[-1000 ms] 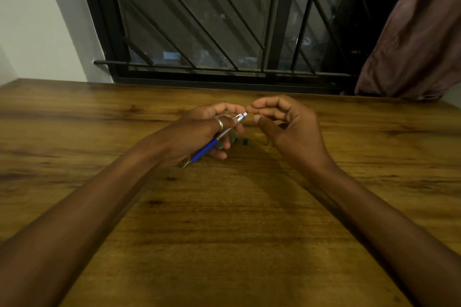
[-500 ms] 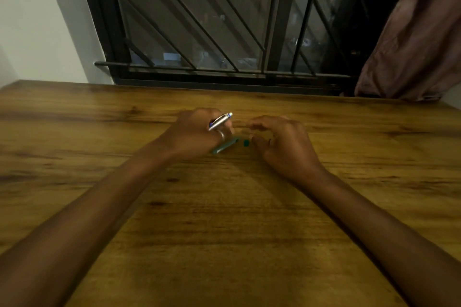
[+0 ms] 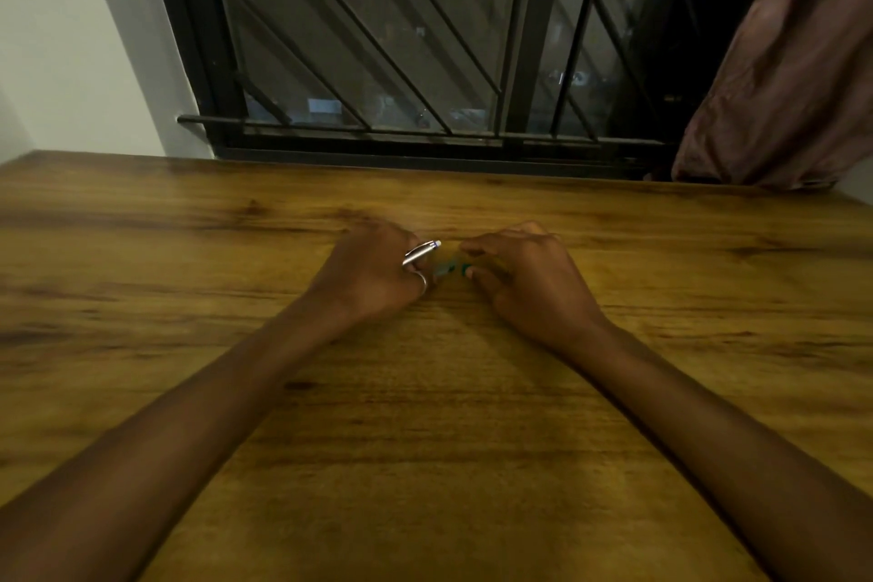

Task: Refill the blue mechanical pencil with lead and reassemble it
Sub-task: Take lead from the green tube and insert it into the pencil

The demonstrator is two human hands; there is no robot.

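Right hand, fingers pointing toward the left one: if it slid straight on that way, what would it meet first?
Most likely the small teal lead case lying on the table between the hands; the right hand is nearly touching it. Beyond it comes the left hand holding the pencil. Depth is unclear.

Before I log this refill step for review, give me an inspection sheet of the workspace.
Surface: wooden table, bare in front of the arms.
Job's things: pencil in left hand, metal end sticking out; teal lead case and small teal cap lie between the hands.
Clutter: nothing seen.
Hands: left hand shut on the pencil; right hand lowered at the cap, grip unclear.
Cables: nothing seen.
Surroundings: barred window, curtain, wall.
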